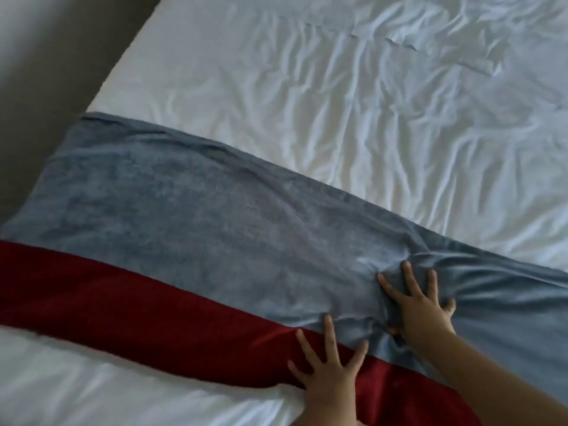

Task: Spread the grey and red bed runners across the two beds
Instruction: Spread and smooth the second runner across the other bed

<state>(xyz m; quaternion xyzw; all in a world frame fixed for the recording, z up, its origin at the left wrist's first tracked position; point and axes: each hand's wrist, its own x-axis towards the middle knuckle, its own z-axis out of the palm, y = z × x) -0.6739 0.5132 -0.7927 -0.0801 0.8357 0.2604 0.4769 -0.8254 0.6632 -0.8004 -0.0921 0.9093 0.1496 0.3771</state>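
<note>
1. The left hand (329, 367) lies flat and open, with the fingers straight and spread. Its palm presses on the red runner (123, 302), and the longest finger reaches the edge of the grey runner (184, 216).
2. The right hand (415, 305) is also flat and open, with the fingers spread, and presses on the grey runner. The cloth makes small folds around its fingertips. Neither hand grips anything.
3. The two runners lie side by side across the bed (338, 103) and touch along one long edge. The grey one is wider and farther from the person, and the red one is nearer.
4. The white sheet (92, 382) is wrinkled. It shows beyond the grey runner and also on the near side of the red one.
5. Left of the bed there is a dull brown surface (40, 87). It is blurred, and I cannot tell if it is floor or wall.
</note>
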